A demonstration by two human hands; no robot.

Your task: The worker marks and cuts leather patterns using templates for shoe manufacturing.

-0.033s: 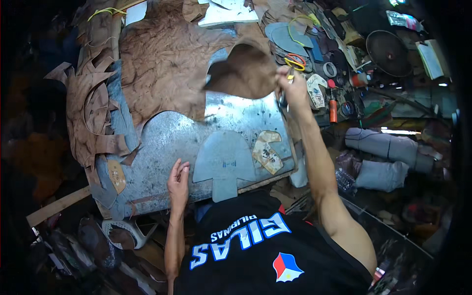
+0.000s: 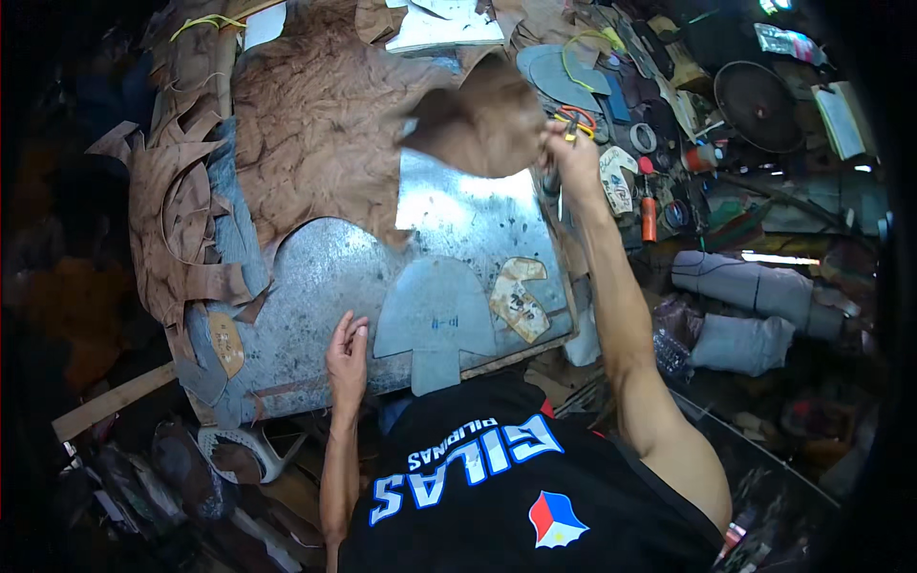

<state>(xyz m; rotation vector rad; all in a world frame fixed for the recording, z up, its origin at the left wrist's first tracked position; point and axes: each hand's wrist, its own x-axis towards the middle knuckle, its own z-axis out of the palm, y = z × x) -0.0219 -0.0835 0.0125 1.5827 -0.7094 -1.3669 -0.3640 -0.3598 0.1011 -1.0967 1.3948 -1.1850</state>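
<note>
A person's right hand (image 2: 573, 164) is raising a brown leather piece (image 2: 482, 124) over the far part of a metal-faced tabletop (image 2: 330, 277), its fingers pinching the right edge. The piece is riding slightly farther from the body than an instant ago, suggesting it is coming away from the large brown hide (image 2: 306, 134). The left hand (image 2: 346, 365) is staying put beside the grey template (image 2: 435, 306), fingers loosely curled, slightly parted, apparently holding nothing. Motion is blurring the leather's outline, leaving unclear whether its left end is touching the hide. Something yellow and black (image 2: 571, 134) is showing at the right hand; the blurred grip is obscuring whether the fingers are holding that too.
</note>
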